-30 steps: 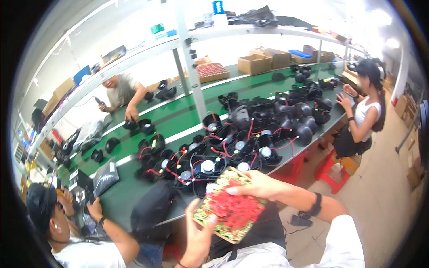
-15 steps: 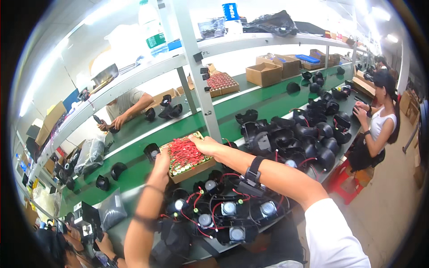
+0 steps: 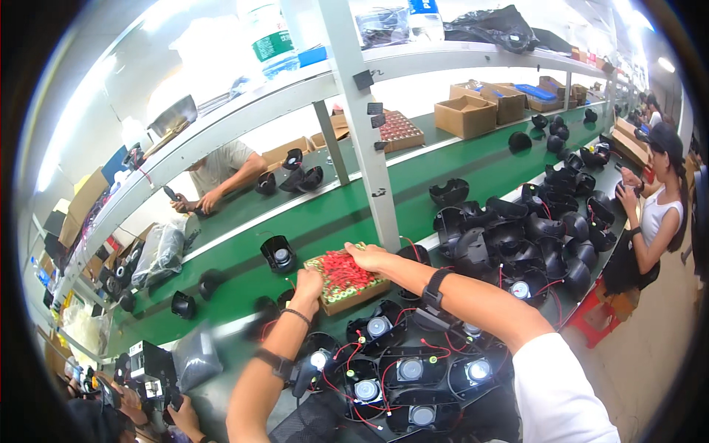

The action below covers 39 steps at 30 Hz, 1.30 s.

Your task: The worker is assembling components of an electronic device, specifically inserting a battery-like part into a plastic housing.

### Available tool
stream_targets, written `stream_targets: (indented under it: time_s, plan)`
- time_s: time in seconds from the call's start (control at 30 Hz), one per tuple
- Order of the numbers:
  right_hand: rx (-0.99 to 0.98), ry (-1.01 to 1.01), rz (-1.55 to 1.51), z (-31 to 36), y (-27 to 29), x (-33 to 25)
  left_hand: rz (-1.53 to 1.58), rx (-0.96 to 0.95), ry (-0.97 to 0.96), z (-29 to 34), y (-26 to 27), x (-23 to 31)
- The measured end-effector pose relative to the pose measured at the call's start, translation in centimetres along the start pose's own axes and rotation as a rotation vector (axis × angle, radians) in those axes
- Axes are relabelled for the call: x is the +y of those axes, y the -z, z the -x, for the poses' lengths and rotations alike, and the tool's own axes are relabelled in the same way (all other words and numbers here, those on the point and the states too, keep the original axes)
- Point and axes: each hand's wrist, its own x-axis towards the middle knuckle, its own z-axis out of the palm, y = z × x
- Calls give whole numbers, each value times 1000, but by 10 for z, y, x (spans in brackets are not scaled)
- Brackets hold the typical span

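Note:
Between my two hands is a shallow cardboard tray packed with small round pale-green-ended parts and a heap of red wires. My left hand is closed on its left side. My right hand grips the far edge, fingers partly hidden. The tray is over the bench's back edge, beside the green conveyor belt. Just in front of it lie several black plastic shells with round grey speakers and red leads. Another speaker shell stands on the belt, left of the tray.
A shelf post rises behind the tray. Black shells are piled on the right of the bench. Cardboard boxes stand beyond the belt. A seated person works at right, others across the belt and at lower left.
The view has shifted, so the scene appears farther right. Both hands still hold the tray, which stays near the shelf post. More of my left forearm and its wrist strap shows.

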Motion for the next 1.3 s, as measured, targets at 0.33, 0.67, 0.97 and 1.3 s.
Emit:
stream_targets:
  time_s: [0.33, 0.67, 0.97, 1.3]
  plan:
    - [77, 416, 437, 55, 24, -27, -732, 242, -259, -24, 61, 53]
    - [6, 416, 522, 56, 30, -32, -20, -58, 186, -117, 94, 13]
    - [-141, 335, 880, 51, 21, -9, 228, -55, -112, -28, 129, 57]
    - [-141, 400, 821, 43, 33, 16, 366, -146, -174, 213, 108, 102]
